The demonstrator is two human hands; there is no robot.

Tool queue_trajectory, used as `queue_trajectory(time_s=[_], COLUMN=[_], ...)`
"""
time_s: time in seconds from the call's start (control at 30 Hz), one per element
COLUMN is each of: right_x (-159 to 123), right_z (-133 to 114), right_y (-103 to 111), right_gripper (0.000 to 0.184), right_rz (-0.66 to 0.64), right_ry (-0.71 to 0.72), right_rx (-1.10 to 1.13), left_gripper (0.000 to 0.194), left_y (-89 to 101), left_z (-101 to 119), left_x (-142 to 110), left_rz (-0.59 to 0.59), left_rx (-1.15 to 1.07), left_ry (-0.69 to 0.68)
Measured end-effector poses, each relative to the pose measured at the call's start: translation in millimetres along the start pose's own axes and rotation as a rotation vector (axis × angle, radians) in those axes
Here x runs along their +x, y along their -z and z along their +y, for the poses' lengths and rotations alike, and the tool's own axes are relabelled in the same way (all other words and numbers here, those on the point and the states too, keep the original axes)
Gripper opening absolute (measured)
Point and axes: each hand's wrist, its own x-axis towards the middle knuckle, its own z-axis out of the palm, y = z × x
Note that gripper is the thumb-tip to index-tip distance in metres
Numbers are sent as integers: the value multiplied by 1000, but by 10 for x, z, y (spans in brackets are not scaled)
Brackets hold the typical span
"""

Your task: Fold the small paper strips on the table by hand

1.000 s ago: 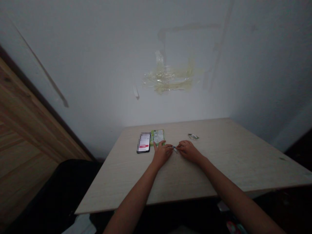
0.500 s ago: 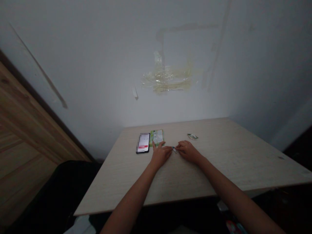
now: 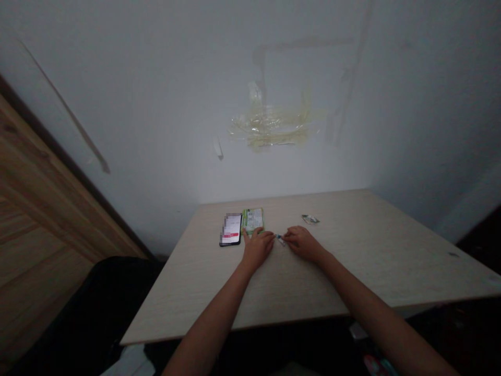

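Observation:
Between my two hands, low over the tabletop, is a small white and blue-green piece (image 3: 279,238), too small to make out its kind. My left hand (image 3: 257,248) has its forefinger tip at the left end of this piece, with the thumb spread out to the side. At the right end, my right hand (image 3: 303,242) has its fingers pinched together on it. A green and white printed packet (image 3: 253,219) lies flat just beyond my left hand. Beside it on the left is a phone (image 3: 231,230) with its screen lit and partly blurred out.
A small crumpled printed scrap (image 3: 310,219) lies beyond my right hand. The pale wooden table (image 3: 376,250) meets a wall (image 3: 156,104) with tape stuck on it. A dark scrap (image 3: 453,255) is near the right edge. Dark furniture (image 3: 113,303) stands at the left.
The small piece between my fingertips shows a little more of its blue-green part. Both hands stay almost in place; the view has shifted slightly.

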Motion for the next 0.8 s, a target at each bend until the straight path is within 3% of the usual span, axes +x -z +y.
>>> queue_trajectory(time_s=[0.1,0.37,0.8], right_x=[5,-5,1], right_z=[-13,11,1], right_y=[15,-19,-5], right_gripper=[28,29,30], right_rz=[-2,1,-31], right_ry=[1,-12,-29], right_rx=[5,0,-7], left_gripper=[29,31,28], left_y=[1,61,113], left_z=[-2,61,135], left_x=[9,-17,-38], left_rz=[-16,-42,-46], left_rx=[-10,-7,4], left_ry=[47,-41,-41])
